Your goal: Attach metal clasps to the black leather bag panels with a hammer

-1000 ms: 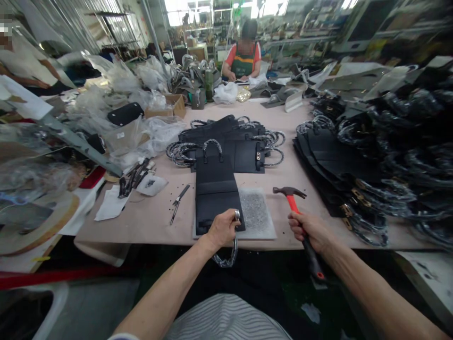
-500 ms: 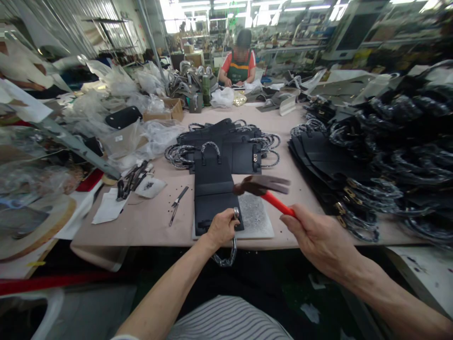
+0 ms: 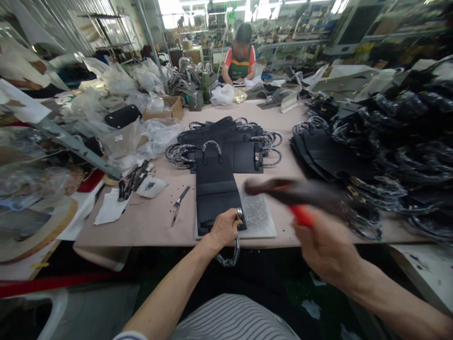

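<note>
A metal fitting point(image 3: 239, 213) on the black bag panel point(image 3: 215, 189) is pinched by the left hand point(image 3: 222, 229) at the tabletop's point(image 3: 148, 222) near edge; a blurred hammer point(image 3: 293, 196) is gripped by the right hand point(image 3: 327, 248). Cluttered workshop shelving point(image 3: 318, 28) is seen behind.

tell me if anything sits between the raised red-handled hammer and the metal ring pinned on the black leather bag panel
Nothing visible does. The blurred red-handled hammer in the right hand is raised right of the metal ring, which the left hand holds on the black leather bag panel; only air lies between.
</note>
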The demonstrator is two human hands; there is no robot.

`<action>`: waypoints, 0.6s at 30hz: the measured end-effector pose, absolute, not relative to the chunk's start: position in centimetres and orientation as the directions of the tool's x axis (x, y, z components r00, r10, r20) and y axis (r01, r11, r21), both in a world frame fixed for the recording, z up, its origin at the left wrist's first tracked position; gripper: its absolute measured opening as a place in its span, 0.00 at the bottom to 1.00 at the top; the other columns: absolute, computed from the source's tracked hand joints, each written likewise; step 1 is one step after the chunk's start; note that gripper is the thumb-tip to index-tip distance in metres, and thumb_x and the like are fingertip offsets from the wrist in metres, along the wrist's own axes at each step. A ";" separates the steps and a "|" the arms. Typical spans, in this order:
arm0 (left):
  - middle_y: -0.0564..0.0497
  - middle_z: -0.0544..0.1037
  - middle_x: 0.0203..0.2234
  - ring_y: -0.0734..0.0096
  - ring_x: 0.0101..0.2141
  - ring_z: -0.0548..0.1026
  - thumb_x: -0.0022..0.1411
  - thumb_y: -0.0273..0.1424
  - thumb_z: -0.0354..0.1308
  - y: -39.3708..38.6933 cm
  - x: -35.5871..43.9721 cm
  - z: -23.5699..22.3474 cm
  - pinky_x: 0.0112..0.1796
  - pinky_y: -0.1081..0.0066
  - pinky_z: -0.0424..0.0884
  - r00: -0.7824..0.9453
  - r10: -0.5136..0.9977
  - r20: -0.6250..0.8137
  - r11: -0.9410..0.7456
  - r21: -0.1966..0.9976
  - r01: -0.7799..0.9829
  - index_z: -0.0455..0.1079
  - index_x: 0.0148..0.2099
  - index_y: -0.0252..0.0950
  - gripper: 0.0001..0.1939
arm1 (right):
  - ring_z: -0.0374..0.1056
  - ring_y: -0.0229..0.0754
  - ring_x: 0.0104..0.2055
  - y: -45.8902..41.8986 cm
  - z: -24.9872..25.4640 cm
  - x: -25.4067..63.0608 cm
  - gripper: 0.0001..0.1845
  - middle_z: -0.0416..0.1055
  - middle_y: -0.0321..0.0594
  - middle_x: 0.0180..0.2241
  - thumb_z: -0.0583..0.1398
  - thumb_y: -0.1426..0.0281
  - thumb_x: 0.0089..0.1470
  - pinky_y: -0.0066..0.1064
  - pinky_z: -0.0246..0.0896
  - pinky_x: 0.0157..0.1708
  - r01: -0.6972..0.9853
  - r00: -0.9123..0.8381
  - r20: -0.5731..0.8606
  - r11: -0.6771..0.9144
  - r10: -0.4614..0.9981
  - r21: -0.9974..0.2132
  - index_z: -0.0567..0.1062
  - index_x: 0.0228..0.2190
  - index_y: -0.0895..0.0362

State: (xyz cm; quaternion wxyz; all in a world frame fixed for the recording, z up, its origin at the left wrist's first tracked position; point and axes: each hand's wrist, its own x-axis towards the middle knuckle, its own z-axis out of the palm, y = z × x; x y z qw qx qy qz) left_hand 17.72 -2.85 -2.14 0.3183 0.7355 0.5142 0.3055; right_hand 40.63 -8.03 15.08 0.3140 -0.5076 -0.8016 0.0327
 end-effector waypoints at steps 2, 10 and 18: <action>0.50 0.78 0.34 0.65 0.37 0.77 0.60 0.21 0.58 -2.8 17.8 -2.2 0.41 0.68 0.73 0.295 0.949 0.110 -0.268 0.772 0.576 0.70 0.37 0.38 0.07 | 0.50 0.35 0.14 -7.8 14.3 41.1 0.17 0.60 0.31 0.15 0.49 0.60 0.67 0.32 0.37 0.19 0.815 -0.411 0.291 0.491 0.864 -0.308 0.62 0.26 0.52; 0.48 0.78 0.37 0.64 0.38 0.77 0.60 0.20 0.58 -2.7 17.5 -1.8 0.43 0.67 0.73 0.320 0.936 0.146 -0.306 0.789 0.534 0.71 0.40 0.38 0.08 | 0.59 0.36 0.19 -3.5 7.7 46.0 0.21 0.63 0.34 0.19 0.46 0.56 0.65 0.28 0.50 0.20 0.835 0.019 -0.173 -0.110 0.985 -0.540 0.62 0.24 0.53; 0.48 0.78 0.42 0.65 0.43 0.78 0.64 0.23 0.56 -3.4 17.5 -1.9 0.47 0.66 0.74 0.295 0.933 0.206 -0.337 0.787 0.516 0.70 0.45 0.38 0.08 | 0.71 0.54 0.44 0.1 -0.6 47.6 0.14 0.73 0.56 0.43 0.52 0.65 0.62 0.43 0.65 0.42 0.912 0.156 -0.109 -0.185 0.982 -0.366 0.73 0.42 0.60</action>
